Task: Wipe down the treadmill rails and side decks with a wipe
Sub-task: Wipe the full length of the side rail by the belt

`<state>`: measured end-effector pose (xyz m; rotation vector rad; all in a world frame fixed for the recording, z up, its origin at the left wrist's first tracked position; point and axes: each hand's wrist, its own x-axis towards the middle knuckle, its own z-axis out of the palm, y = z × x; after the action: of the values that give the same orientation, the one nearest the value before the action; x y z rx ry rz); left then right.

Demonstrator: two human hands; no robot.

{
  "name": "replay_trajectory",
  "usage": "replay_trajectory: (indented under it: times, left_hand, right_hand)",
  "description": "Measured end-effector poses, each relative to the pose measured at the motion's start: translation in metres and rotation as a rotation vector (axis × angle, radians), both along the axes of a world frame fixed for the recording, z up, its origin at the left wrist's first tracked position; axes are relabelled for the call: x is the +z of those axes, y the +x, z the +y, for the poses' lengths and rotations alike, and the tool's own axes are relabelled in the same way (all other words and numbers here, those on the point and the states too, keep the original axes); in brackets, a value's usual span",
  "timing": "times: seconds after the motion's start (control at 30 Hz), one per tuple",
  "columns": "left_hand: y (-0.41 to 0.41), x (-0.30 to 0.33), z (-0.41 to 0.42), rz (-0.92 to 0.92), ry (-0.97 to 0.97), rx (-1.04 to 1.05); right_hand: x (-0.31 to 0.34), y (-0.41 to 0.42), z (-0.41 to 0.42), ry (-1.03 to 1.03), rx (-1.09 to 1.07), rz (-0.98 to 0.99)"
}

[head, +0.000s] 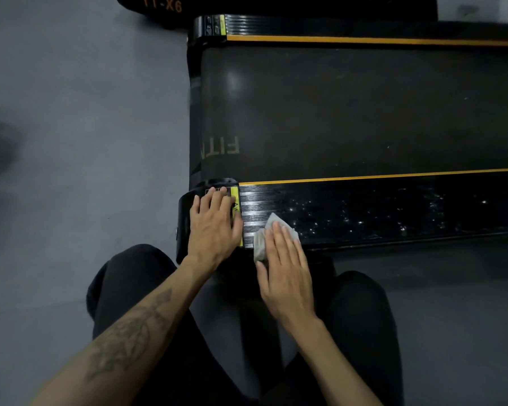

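Lying across the grey floor (71, 127), long black treadmill with its dark running belt (349, 112) between two ribbed side decks. Nearer black ribbed side deck (379, 212) just before the belt, farther ribbed side deck (335, 29) behind it. On the nearer deck's left end, left hand (214, 227) flat over the rounded black plastic end cap (185, 221); just right of it, right hand (285, 268) flat on a crumpled grey wipe (261, 244).

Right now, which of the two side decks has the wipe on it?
The near side deck, closest to the person. The right hand presses the grey wipe flat on its ribbed end; the far side deck, across the belt, has nothing on it.
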<state>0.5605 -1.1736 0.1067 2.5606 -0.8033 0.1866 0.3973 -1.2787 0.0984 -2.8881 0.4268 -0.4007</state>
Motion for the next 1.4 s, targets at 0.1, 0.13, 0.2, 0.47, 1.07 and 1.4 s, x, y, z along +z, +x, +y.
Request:
replay_trajectory:
  times: [0.1, 0.13, 0.2, 0.47, 1.07, 1.4]
  left_hand:
    - [0.0, -0.002, 0.001, -0.026, -0.033, -0.011]
    - [0.0, -0.002, 0.001, -0.028, -0.044, -0.017]
    - [0.0, -0.002, 0.001, -0.033, -0.056, -0.029]
    - [0.0, -0.001, 0.002, -0.051, -0.058, -0.034]
    - [0.002, 0.0, -0.001, -0.032, -0.018, -0.092]
    - [-0.002, 0.008, -0.013, -0.023, 0.06, -0.04]
  right_hand:
    - [-0.002, 0.002, 0.012, 0.031, -0.038, -0.03]
    - [-0.003, 0.006, 0.013, 0.036, -0.02, -0.03]
    - [-0.002, 0.012, 0.008, 0.023, 0.025, -0.021]
    - [-0.004, -0.009, 0.0, -0.064, 0.086, 0.003]
    - [-0.005, 0.007, -0.009, -0.041, 0.089, 0.044]
    - [-0.002, 0.007, -0.006, -0.017, 0.1, 0.026]
